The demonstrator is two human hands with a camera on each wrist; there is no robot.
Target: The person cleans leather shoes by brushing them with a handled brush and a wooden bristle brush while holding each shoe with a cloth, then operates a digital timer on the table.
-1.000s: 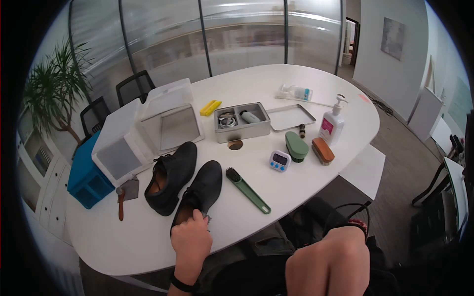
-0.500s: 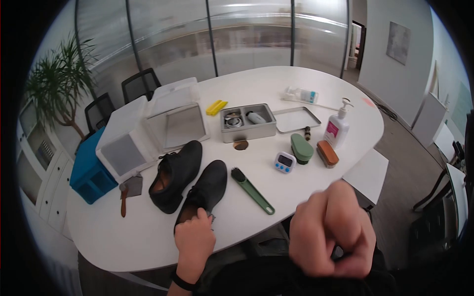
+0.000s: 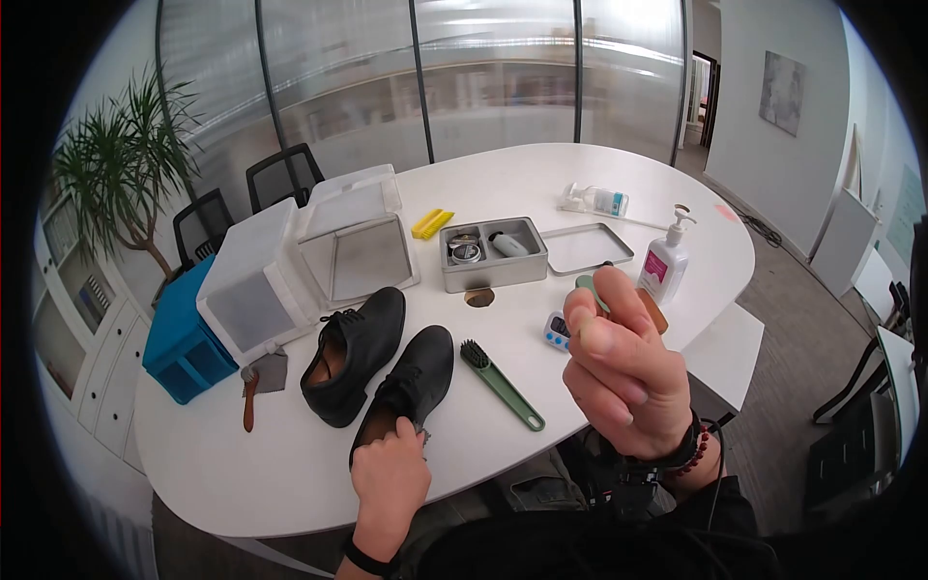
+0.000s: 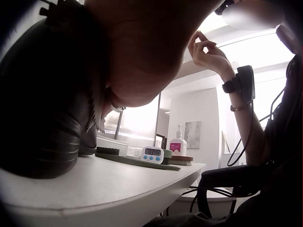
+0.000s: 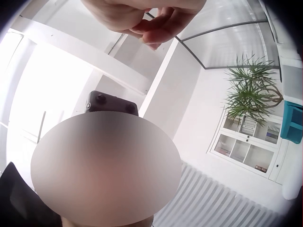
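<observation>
Two black lace-up shoes stand side by side on the table; my left hand [image 3: 391, 476] is at the heel opening of the nearer shoe [image 3: 425, 362]. A grey cloth [image 3: 423, 435] with a zigzag edge sticks out beside its fingers, and in the left wrist view the cloth [image 4: 97, 111] hangs between hand and leather. The farther shoe [image 3: 360, 333] lies just left. My right hand [image 3: 628, 372] is raised over the table's front edge, thumb against curled fingers, with nothing seen in it. Behind it, a digital timer [image 3: 555, 331] is partly hidden. A green-handled brush [image 3: 503, 387] lies between the hands.
A metal tin [image 3: 495, 271] with small containers sits mid-table beside its lid [image 3: 590, 247]. At right stands a pump bottle [image 3: 665, 263]. Clear-fronted boxes [image 3: 253, 280], a blue box [image 3: 188, 348] and a wooden-handled tool [image 3: 249, 401] on another grey cloth are left.
My right hand has risen from low at the right and turned, its thumb now against the fingers. My left hand stays at the shoe. The head view has shifted slightly.
</observation>
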